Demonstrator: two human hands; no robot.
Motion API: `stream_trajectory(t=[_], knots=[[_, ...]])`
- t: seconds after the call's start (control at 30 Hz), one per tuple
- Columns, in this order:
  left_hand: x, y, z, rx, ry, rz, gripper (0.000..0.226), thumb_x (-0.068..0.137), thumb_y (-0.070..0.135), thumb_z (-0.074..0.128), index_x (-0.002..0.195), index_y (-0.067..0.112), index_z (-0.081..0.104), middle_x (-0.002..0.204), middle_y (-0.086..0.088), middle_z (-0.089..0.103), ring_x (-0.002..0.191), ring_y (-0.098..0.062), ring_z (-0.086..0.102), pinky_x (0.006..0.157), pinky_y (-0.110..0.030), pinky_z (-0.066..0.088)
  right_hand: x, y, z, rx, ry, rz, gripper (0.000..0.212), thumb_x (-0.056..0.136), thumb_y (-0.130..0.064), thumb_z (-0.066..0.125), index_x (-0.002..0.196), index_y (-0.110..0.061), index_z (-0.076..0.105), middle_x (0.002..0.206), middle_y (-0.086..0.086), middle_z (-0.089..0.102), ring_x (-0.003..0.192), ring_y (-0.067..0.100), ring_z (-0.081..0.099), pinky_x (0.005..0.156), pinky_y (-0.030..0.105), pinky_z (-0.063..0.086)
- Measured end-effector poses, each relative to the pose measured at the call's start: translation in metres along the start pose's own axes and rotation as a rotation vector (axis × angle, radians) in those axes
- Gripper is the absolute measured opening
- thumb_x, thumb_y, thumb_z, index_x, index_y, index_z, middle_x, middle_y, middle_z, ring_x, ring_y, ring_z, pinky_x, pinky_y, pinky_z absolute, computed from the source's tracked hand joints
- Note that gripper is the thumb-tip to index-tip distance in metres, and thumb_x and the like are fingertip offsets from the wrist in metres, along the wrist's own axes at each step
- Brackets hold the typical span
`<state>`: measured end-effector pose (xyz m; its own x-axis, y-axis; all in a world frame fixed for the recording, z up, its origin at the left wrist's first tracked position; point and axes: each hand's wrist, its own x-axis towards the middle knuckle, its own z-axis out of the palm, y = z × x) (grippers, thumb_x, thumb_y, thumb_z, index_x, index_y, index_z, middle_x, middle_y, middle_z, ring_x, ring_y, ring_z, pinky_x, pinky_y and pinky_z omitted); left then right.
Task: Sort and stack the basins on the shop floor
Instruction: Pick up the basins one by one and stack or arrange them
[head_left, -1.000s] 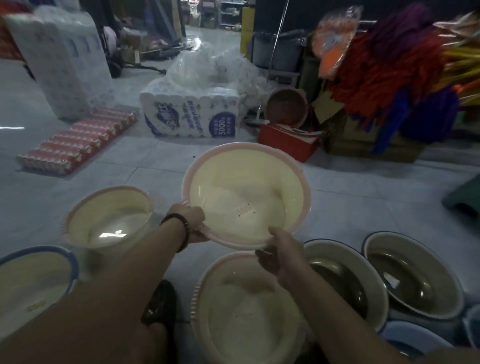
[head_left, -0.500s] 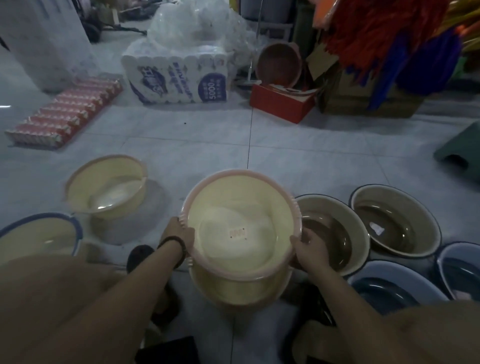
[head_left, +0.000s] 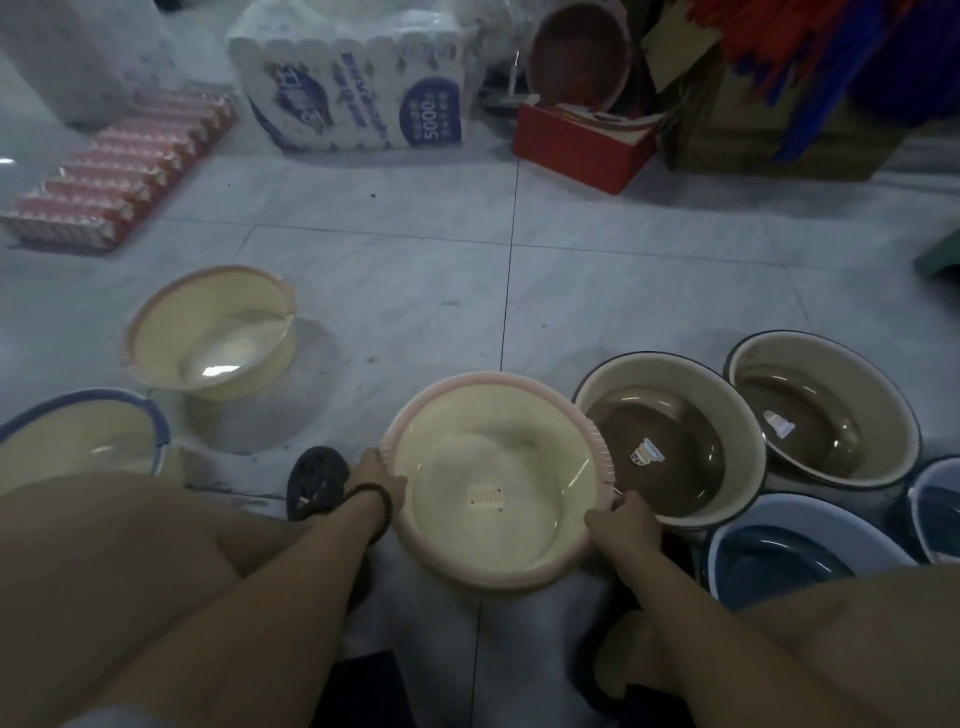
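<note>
Household-goods shop, seen from floor level: stock sits straight on the grey tiled floor. Plastic basins in cream, brown and blue, several with labels stuck inside, lie side by side in the foreground. Behind them stand a wrapped tissue pack, a row of red packets, a red box and a carton, with red and blue mops bunched at upper right.
</note>
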<state>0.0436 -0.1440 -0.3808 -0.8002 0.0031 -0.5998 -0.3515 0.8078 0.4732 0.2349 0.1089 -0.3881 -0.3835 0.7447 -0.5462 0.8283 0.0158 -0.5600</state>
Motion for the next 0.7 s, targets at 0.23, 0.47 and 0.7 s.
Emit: stream_trajectory(t=[0.23,0.47,0.7], knots=[[0.021,-0.007,0.007,0.097,-0.091,0.026,0.051,0.093,0.005,0.058,0.142,0.005,0.044,0.137,-0.02,0.055,0.12,-0.038,0.056,0.099,-0.044,0.05,0.01,0.011,0.01,-0.13,-0.117,0.005,0.047,0.078,-0.016,0.077,0.122,-0.003,0.067,0.123,0.018,0.072,0.115,0.036,0.066,0.083,0.027,0.045],[0.035,-0.015,0.018,0.086,-0.036,-0.049,0.055,0.095,-0.002,0.047,0.146,0.018,0.043,0.142,-0.019,0.05,0.122,-0.041,0.053,0.09,-0.044,0.052,0.03,-0.004,0.011,-0.123,-0.037,-0.055,0.041,0.088,-0.021,0.074,0.124,-0.002,0.068,0.124,0.019,0.072,0.119,0.039,0.064,0.097,0.038,0.048],[0.047,-0.013,0.023,0.172,-0.082,-0.044,0.047,0.096,0.001,0.049,0.143,0.006,0.045,0.144,-0.016,0.051,0.129,-0.034,0.051,0.106,-0.036,0.044,0.04,0.0,0.01,-0.207,0.048,-0.102,0.026,0.092,-0.019,0.065,0.111,-0.007,0.079,0.114,0.019,0.076,0.11,0.04,0.068,0.09,0.038,0.051]])
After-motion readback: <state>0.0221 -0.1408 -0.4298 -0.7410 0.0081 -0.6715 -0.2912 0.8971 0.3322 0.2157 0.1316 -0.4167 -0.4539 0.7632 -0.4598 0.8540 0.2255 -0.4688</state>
